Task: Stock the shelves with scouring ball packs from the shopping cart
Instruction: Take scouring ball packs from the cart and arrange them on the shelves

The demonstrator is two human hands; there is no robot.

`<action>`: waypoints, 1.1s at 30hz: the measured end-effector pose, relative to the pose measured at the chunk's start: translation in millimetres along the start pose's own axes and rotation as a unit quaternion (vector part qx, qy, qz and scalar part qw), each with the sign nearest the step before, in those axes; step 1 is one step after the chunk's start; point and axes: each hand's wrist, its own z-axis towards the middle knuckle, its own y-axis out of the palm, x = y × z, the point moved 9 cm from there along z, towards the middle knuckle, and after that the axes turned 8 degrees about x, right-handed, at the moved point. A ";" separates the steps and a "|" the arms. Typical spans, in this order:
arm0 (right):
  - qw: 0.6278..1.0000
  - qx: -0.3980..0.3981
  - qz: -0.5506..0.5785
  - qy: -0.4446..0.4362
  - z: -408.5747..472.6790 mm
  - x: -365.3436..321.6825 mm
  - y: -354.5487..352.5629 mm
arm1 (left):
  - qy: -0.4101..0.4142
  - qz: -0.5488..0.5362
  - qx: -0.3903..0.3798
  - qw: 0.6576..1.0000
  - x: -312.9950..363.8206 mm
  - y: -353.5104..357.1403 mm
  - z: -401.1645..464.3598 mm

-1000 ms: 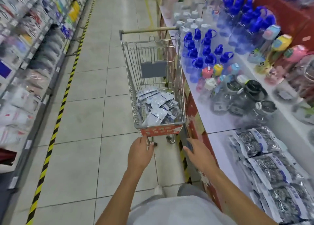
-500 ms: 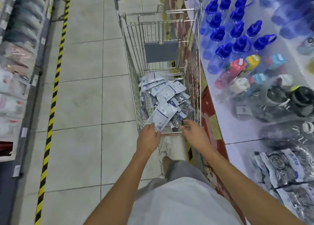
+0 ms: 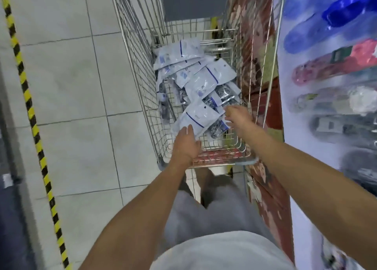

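Both hands reach into the shopping cart (image 3: 142,69) holding nothing: left hand (image 3: 186,144) and right hand (image 3: 238,118) spread over the nearest scouring ball pack (image 3: 196,118). Pickup step; next, close fingers around it.

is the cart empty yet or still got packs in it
Not empty: scouring ball packs lie piled in the shopping cart, with both hands reaching in toward the nearest one.

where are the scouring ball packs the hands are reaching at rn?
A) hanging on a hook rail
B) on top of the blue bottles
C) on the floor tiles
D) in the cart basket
D: the scouring ball packs lie piled inside the wire shopping cart, with the left hand and right hand both reaching over its near rim onto the nearest packs.
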 end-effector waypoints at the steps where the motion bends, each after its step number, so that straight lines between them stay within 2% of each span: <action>1: 0.999 0.001 0.019 0.029 14.8 5.4 5.4 | 0.000 0.001 -0.010 1.000 -3.3 8.9 13.4; 4: 0.993 -0.002 0.068 0.098 54.1 15.5 24.1 | 0.001 0.016 -0.024 1.000 -12.5 31.8 54.1; 9: 0.980 0.000 0.130 0.151 96.2 25.4 43.9 | -0.016 0.035 -0.054 0.998 -24.6 67.4 92.3; 15: 0.967 0.033 0.192 0.163 115.7 13.9 50.8 | -0.001 0.046 0.026 0.999 -30.7 65.1 95.8; 18: 0.952 0.023 0.240 0.189 120.6 14.1 60.9 | 0.000 0.041 0.049 0.998 -32.2 61.1 99.3; 23: 0.951 0.027 0.232 0.203 129.3 19.1 67.9 | -0.007 0.010 0.074 0.997 -37.8 50.8 103.8; 26: 0.954 0.038 0.217 0.203 131.4 21.9 64.8 | -0.013 -0.052 0.072 0.996 -41.4 40.5 111.5; 29: 0.956 0.038 0.215 0.196 133.7 23.2 65.4 | -0.004 -0.180 0.045 0.983 -44.3 23.2 121.1; 33: 0.960 0.028 0.222 0.169 125.8 26.0 64.2 | -0.097 -0.392 -0.014 0.915 -54.4 12.1 120.3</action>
